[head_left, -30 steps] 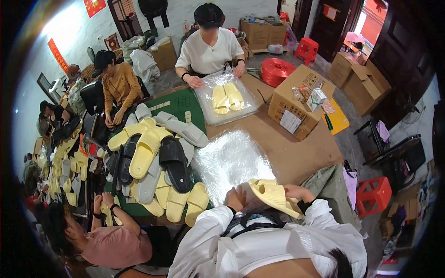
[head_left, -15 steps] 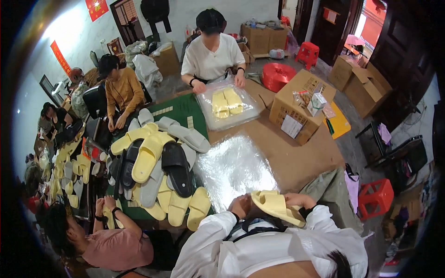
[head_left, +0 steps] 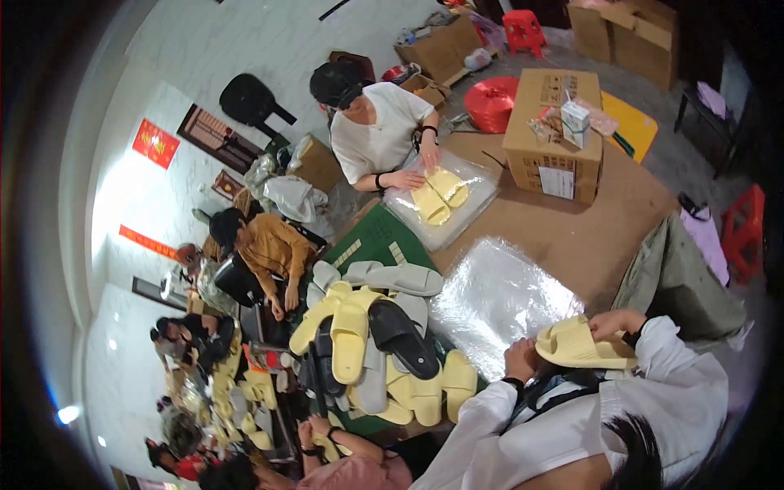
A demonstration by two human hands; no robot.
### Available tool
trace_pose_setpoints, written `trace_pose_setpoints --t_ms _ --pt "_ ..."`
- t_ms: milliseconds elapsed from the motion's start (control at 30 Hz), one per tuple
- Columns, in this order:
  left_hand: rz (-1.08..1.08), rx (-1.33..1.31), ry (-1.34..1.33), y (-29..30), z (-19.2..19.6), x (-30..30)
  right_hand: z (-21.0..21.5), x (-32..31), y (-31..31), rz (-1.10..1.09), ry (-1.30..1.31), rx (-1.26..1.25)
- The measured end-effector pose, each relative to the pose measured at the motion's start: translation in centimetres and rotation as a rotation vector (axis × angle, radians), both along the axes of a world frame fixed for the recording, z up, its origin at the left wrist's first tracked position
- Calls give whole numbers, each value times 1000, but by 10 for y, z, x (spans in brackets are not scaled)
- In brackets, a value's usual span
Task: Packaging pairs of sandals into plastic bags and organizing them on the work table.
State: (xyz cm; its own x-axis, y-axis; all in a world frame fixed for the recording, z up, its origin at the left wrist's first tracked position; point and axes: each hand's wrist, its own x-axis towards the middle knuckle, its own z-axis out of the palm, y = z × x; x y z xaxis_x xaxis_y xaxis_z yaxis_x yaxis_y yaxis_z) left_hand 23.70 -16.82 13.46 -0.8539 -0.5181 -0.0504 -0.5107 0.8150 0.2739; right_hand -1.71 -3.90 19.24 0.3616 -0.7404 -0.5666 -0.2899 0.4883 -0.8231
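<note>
A yellow slipper point(head_left: 567, 341) is held just above the near edge of the table, its broad strap facing up. My right hand point(head_left: 616, 323) grips it at the heel side, fingers bent over the sole. My left hand point(head_left: 520, 360) is curled closed against its other end; the fingertips are partly hidden. Just beyond my hands lies a flat stack of clear plastic bags point(head_left: 498, 302). Left of that, a heap of slippers covers the green mat point(head_left: 371, 224), among them a yellow slipper point(head_left: 349, 343), a black slipper point(head_left: 403, 339) and a grey slipper point(head_left: 371, 384).
Across the table, a person in white point(head_left: 384, 131) handles a bagged yellow pair point(head_left: 441, 194). A cardboard box point(head_left: 547, 122) stands far right, beside a red twine roll point(head_left: 490, 104). Other people sit at left, one in a mustard top point(head_left: 273, 249). Grey-green cloth point(head_left: 678, 269) drapes the right edge.
The view has tilted and shifted, so the scene sits farther right. The yellow slipper stays in my hands. The person opposite has moved both hands onto the bagged pair.
</note>
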Motion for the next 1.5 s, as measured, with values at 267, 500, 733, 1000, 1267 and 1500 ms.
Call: trace_pose_setpoints --t_ms 267,500,733,1000,1267,1500 --pt "-6 -40 21 -14 2 1 5 15 6 -60 -153 81" --pt "184 101 160 -39 7 -11 24 2 3 -219 -249 206" --pt "168 235 258 -37 2 -14 106 -7 -52 -439 -257 -153" --pt "180 192 -66 -33 5 -19 202 -4 -150 -740 -41 -1005" --pt "113 78 100 -20 6 -13 176 -3 -152 -774 -118 -786" --pt "65 22 -23 -23 14 -22 148 -15 -142 -858 -77 -693"
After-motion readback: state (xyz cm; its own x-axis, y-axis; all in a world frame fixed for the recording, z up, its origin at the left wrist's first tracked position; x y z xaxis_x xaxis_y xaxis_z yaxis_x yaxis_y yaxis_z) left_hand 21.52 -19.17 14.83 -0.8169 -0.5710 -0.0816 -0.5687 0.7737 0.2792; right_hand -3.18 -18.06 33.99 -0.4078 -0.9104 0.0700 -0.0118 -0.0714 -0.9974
